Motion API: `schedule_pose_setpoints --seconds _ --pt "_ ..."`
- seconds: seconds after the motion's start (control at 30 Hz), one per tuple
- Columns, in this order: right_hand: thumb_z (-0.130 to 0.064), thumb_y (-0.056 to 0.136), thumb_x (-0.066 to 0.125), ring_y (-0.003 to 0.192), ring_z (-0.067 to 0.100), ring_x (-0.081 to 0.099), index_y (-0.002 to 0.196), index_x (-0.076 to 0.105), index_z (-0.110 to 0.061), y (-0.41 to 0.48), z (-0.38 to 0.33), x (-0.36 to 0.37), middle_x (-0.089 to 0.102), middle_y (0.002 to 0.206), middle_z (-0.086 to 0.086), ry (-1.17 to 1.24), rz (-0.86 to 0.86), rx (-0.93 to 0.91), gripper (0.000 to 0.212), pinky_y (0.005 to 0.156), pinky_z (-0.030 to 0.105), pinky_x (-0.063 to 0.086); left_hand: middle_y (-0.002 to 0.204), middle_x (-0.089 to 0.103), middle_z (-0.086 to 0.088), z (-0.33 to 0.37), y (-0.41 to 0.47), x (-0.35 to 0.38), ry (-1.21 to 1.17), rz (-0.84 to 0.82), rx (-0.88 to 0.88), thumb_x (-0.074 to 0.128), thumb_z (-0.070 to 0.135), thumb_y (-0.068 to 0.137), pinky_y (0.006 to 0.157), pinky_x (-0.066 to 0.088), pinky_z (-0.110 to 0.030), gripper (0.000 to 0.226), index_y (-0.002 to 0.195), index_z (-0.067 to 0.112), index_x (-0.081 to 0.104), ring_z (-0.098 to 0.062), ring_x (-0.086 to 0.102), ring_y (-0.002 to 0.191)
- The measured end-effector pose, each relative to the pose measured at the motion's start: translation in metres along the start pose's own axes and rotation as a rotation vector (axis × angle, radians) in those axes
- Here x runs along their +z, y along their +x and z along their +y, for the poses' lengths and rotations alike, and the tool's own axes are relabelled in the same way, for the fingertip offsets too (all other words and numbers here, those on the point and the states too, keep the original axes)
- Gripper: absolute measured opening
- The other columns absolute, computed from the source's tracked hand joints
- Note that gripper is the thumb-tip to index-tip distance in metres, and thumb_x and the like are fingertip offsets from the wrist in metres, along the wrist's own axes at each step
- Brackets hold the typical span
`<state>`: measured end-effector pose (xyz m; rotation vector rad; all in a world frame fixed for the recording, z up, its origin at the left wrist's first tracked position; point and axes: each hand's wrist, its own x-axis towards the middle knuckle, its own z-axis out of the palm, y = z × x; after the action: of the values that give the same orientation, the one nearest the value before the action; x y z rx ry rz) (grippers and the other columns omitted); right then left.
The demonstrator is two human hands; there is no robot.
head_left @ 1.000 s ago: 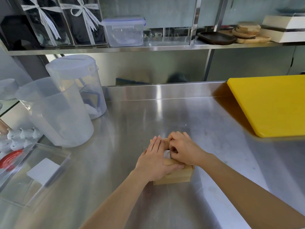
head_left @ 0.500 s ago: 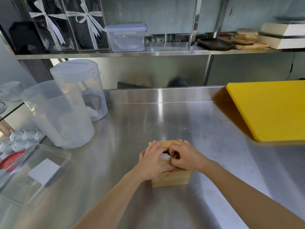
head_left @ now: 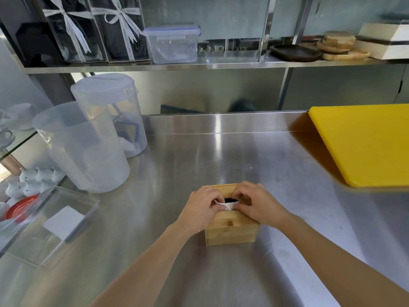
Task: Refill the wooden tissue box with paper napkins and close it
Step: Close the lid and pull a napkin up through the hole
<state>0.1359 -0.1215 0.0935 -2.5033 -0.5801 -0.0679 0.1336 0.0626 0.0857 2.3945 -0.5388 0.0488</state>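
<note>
A small wooden tissue box (head_left: 231,231) stands on the steel counter (head_left: 221,156), its lid on top with a dark slot. A white paper napkin (head_left: 228,205) sticks up out of the slot. My left hand (head_left: 202,207) rests on the left of the lid and pinches the napkin's left end. My right hand (head_left: 256,204) lies on the right of the lid, fingertips on the napkin's right end. Both hands hide much of the lid.
Two translucent plastic jugs (head_left: 84,149) stand at the left. A clear acrylic box (head_left: 44,224) with a white card lies at the near left. A yellow cutting board (head_left: 363,142) fills the right. A shelf (head_left: 199,65) above holds containers and wooden plates.
My left hand went from lying flat over the lid to curling its fingers on the napkin. The napker tip now shows above the slot between both hands.
</note>
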Motion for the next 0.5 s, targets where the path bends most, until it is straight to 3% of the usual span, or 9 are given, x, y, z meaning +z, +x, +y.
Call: schedule_pose_setpoints --seconds 0.13,0.33,0.5 --pt "-0.021 0.082 0.066 0.095 0.011 0.053 0.084 0.069 -0.015 0.0002 0.0015 -0.0023 0.064 0.096 0.000 -0.007 -0.029 -0.015 0.006 0.093 0.028 0.033 0.088 0.057 0.012 -0.0006 0.0005 0.0013 -0.010 0.006 -0.002 0.067 0.017 0.085 0.094 0.038 -0.039 0.004 0.085 0.013 0.066 -0.013 0.051 0.098" --pt "-0.018 0.081 0.066 0.086 0.007 0.049 0.086 0.065 -0.016 0.0047 0.0001 -0.0019 0.060 0.085 -0.008 -0.031 -0.049 -0.062 0.006 0.087 0.027 0.033 0.086 0.056 0.013 -0.0019 -0.0006 0.0015 -0.010 0.017 0.030 0.067 0.016 0.085 0.092 0.040 -0.040 0.003 0.085 0.013 0.066 -0.008 0.047 0.089" --pt "-0.016 0.081 0.066 0.082 0.005 0.047 0.079 0.067 -0.015 0.0065 0.0012 0.0004 0.059 0.077 -0.014 -0.072 -0.048 -0.115 0.002 0.079 0.014 0.028 0.088 0.057 0.013 -0.0018 -0.0009 0.0012 -0.001 0.022 0.036 0.067 0.017 0.085 0.093 0.038 -0.038 0.003 0.086 0.014 0.066 -0.013 0.052 0.095"
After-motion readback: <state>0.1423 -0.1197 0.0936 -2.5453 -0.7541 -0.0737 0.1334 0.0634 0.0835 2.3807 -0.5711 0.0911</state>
